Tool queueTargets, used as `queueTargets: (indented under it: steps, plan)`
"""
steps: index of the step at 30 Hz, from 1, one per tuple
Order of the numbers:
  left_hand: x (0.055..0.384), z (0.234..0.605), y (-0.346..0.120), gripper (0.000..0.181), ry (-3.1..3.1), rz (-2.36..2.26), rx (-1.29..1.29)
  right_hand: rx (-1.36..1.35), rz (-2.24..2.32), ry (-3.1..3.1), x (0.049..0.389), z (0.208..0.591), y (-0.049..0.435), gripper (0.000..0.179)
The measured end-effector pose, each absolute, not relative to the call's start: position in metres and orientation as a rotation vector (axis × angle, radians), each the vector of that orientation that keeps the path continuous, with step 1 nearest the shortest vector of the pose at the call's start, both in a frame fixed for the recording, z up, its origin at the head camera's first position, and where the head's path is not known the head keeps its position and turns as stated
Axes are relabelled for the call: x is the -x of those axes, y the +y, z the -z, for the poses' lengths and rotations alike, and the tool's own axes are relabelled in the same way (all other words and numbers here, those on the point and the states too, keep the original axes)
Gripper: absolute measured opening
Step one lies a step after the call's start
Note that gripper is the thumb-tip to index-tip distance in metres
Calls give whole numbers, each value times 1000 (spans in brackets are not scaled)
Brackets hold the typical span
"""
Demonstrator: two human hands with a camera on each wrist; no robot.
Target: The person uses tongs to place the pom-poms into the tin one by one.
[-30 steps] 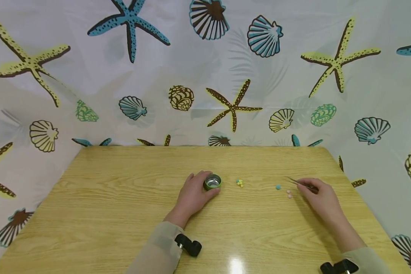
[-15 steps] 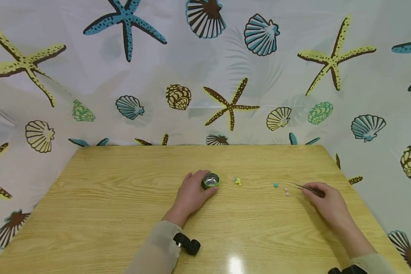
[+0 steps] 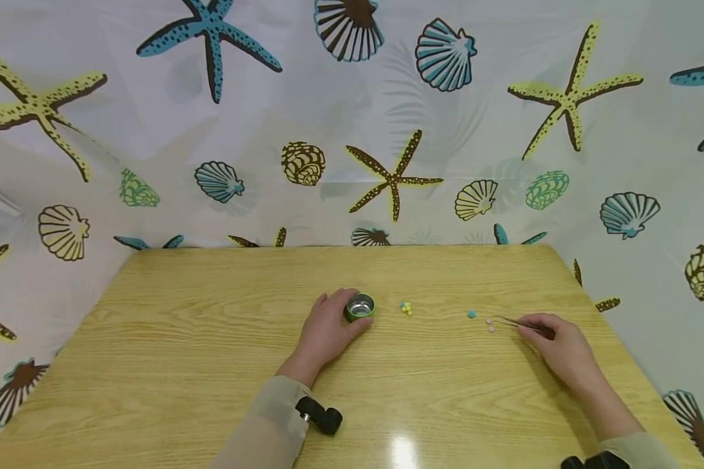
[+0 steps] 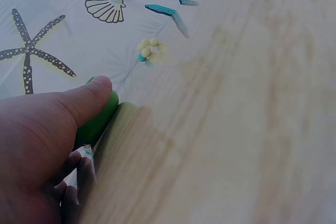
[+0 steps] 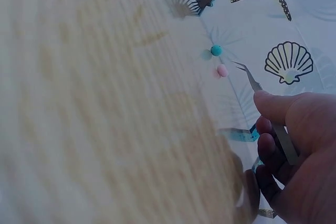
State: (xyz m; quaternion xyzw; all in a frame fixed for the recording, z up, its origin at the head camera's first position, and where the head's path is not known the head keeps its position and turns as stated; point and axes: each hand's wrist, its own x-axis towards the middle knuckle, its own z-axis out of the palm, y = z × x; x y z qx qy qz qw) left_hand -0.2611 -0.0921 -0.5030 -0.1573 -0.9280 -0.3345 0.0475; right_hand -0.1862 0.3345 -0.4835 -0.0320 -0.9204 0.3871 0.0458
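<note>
A small round green tin with a shiny metal inside stands upright on the table. My left hand grips its side, thumb in front and fingers behind; in the left wrist view the thumb lies along the green wall. My right hand pinches a pair of fine bent-tip tweezers, whose points are apart with nothing between them. Those points reach close to two pale pink balls. Just left of the pink balls lies a blue ball.
Between the tin and the blue ball sits a tight cluster of several yellow balls with a blue one at its edge. The wooden table ends at a back edge against a hanging cloth printed with shells and starfish.
My right hand first drew rightward, away from the balls, then the tweezers' points came back left beside the pink balls. The left hand keeps its grip on the tin.
</note>
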Motion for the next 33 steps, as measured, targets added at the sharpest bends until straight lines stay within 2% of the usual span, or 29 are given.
queueTargets:
  steps: [33]
  plan:
    - [259, 501, -91, 65, -2830, 1022, 471, 89, -1057, -2843, 190, 486, 331, 32]
